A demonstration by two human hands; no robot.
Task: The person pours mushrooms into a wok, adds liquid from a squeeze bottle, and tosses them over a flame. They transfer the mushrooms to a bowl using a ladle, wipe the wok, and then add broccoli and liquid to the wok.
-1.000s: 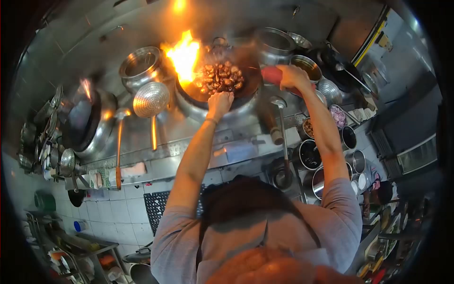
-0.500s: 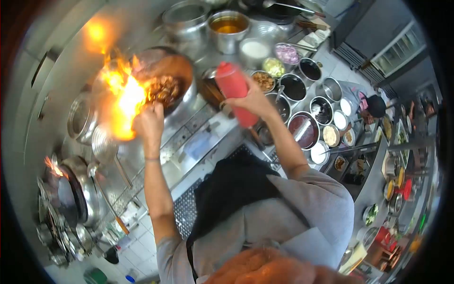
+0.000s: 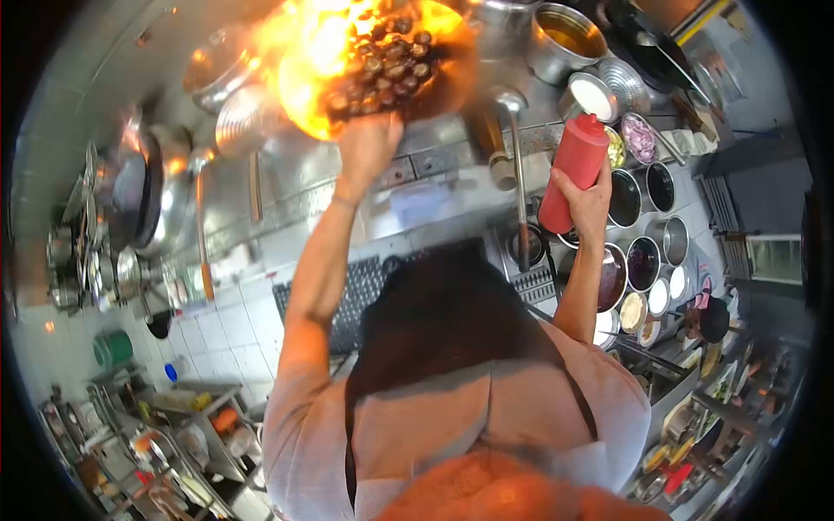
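My left hand [image 3: 369, 154] is closed at the near edge of a wok [image 3: 456, 82], where its handle is hidden in my fist. Dark, glossy chunks of food [image 3: 387, 69] are spread in the wok, some seemingly tossed up. Large orange flames [image 3: 317, 48] flare over its left side. In my right hand [image 3: 591, 204] is a red squeeze bottle [image 3: 575, 165], tilted with its nozzle up. The fingers wrap round its lower half. The bottle is over the counter's right part, near the pots of sauce.
A ladle [image 3: 519, 165] lies on the stove edge between my hands. To the right stand a pot of amber liquid [image 3: 569, 35], a bowl of chopped onion [image 3: 640, 139] and several sauce pots [image 3: 645, 263]. A strainer [image 3: 243, 122] lies left of the wok. Another person [image 3: 708, 317] is at far right.
The view has turned, so the wok and both hands appear further right. The food is spread higher and wider in the wok, and the flames are larger. Both hands keep their holds.
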